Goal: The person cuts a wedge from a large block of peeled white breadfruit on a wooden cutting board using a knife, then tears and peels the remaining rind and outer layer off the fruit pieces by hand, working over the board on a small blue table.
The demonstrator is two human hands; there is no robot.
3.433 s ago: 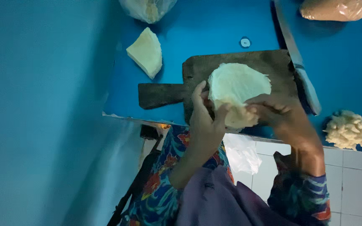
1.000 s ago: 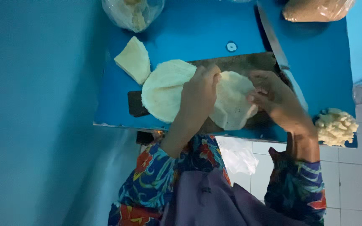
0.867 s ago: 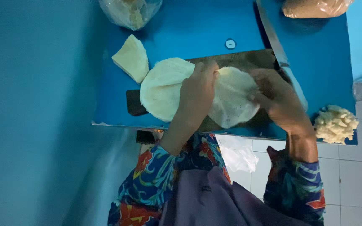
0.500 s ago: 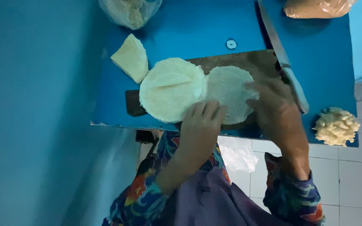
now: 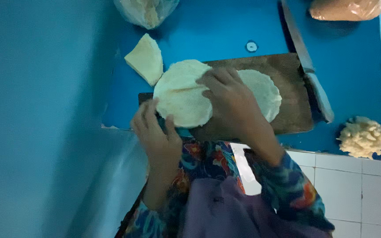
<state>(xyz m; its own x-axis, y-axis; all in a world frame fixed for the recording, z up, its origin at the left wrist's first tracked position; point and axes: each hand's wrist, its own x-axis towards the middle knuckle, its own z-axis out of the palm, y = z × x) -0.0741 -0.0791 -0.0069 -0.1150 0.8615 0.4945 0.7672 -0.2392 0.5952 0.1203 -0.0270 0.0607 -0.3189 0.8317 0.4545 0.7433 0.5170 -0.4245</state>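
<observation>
Two thin, pale round dough sheets lie side by side on a dark wooden board point(image 5: 293, 110) on a blue table. My left hand point(image 5: 154, 132) is at the near left rim of the left sheet point(image 5: 179, 94), with fingers and thumb pinching its edge. My right hand point(image 5: 231, 100) lies flat over the gap between the sheets, its fingertips resting on the left one. The right sheet point(image 5: 265, 90) shows partly past my right hand.
A folded triangular dough piece point(image 5: 144, 59) lies left of the board, below a clear plastic bag point(image 5: 146, 11). A long knife point(image 5: 310, 77) lies along the board's right side. Also there: a small white ring point(image 5: 252, 46), a brownish bag point(image 5: 347, 9), a crumbly white lump point(image 5: 362, 136) and white tiles point(image 5: 358, 194).
One round sheet has been peeled off the stack and laid to the left. My left hand moved down to its near left edge, and my right hand slid left over both sheets.
</observation>
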